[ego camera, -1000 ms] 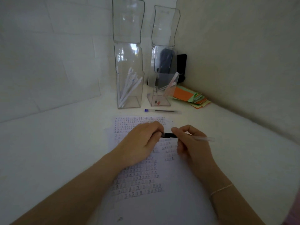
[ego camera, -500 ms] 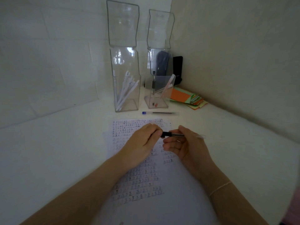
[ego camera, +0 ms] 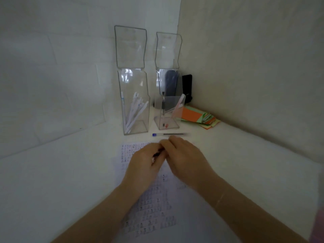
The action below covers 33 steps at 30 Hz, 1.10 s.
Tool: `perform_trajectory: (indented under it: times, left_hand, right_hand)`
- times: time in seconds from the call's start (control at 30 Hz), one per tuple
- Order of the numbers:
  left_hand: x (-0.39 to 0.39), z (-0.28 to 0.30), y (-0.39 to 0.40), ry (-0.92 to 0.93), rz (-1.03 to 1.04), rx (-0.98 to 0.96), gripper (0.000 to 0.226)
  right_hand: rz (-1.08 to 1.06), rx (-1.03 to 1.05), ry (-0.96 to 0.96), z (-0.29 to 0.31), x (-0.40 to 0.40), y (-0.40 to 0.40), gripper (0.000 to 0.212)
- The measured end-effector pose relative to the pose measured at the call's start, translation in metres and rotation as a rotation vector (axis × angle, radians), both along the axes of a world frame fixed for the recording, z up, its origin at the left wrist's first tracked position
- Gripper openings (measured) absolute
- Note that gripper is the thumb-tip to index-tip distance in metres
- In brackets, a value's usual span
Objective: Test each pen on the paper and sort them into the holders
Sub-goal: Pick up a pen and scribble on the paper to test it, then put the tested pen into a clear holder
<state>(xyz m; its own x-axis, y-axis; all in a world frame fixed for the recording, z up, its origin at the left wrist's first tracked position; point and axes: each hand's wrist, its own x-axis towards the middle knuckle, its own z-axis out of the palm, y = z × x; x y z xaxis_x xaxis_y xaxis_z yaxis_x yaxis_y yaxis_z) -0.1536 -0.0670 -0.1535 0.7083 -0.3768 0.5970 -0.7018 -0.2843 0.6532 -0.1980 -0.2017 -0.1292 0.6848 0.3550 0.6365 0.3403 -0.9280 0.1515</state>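
Note:
My left hand and my right hand meet fingertip to fingertip over the top of the written-on paper. Between them a short dark piece of a pen shows; the rest is hidden by the hands. Both hands curl their fingers round it. Another pen with a blue cap lies on the table just beyond my fingers. A tall clear holder with several white pens stands behind it. To its right a short clear holder contains two or three pens.
A second tall clear holder stands behind the short one in the corner, with a black object beside it. A stack of orange and green paper slips lies along the right wall. Walls close off the back and the right.
My right hand has slid left along the pen until it meets my left hand, hiding the clear barrel that showed before. The head view has tilted so the holders sit lower.

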Motion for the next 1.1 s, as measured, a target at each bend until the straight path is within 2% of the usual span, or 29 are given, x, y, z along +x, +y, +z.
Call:
perform_trajectory:
  times: [0.07,0.1,0.17,0.23,0.27,0.33,0.4,0.57,0.7,0.87,0.93,1.0,1.07,1.1]
  left_hand:
    - [0.004,0.005,0.004,0.077,0.07,-0.041,0.044]
    - [0.007,0.006,0.006,0.093,0.115,-0.012,0.056]
    - [0.016,0.0,0.009,0.064,0.178,0.185,0.063]
    - [0.019,-0.009,0.009,0.019,0.197,0.465,0.059]
    - [0.019,-0.013,0.009,0.009,0.196,0.56,0.057]
    - [0.02,-0.017,0.008,0.007,0.2,0.633,0.053]
    - [0.021,-0.017,0.008,-0.002,0.207,0.639,0.052]
    - [0.022,-0.019,0.006,-0.006,0.214,0.62,0.05]
    - [0.022,-0.018,0.006,-0.025,0.221,0.624,0.049]
    - [0.022,-0.018,0.007,-0.02,0.214,0.621,0.055]
    - [0.022,-0.018,0.007,-0.019,0.215,0.639,0.051]
    - [0.022,-0.018,0.008,-0.016,0.215,0.64,0.05]
    - [0.022,-0.017,0.008,-0.016,0.216,0.64,0.05]
    - [0.022,-0.017,0.007,-0.015,0.217,0.64,0.05]
  right_hand:
    - [-0.019,-0.116,0.002,0.029,0.021,-0.003,0.035]
    - [-0.084,-0.107,0.023,0.05,0.033,-0.008,0.041]
    - [-0.193,0.165,0.022,0.098,0.058,-0.017,0.052]
    - [-0.165,0.541,-0.029,0.139,0.083,-0.028,0.06]
    - [-0.117,0.666,-0.085,0.154,0.095,-0.032,0.059]
    - [-0.122,0.747,-0.117,0.167,0.115,-0.043,0.042]
    - [-0.219,0.727,-0.029,0.16,0.133,-0.048,0.032]
    - [-0.416,0.568,0.175,0.118,0.155,-0.047,0.034]
    - [-0.351,0.518,0.344,0.097,0.158,-0.041,0.027]
    - [-0.345,0.505,0.421,0.102,0.165,-0.039,0.03]
    - [-0.332,0.582,0.355,0.106,0.162,-0.041,0.031]
    - [-0.272,0.671,0.129,0.104,0.15,-0.043,0.027]
    - [-0.24,0.643,-0.096,0.089,0.132,-0.047,0.017]
    - [-0.221,0.59,-0.12,0.075,0.122,-0.049,0.013]
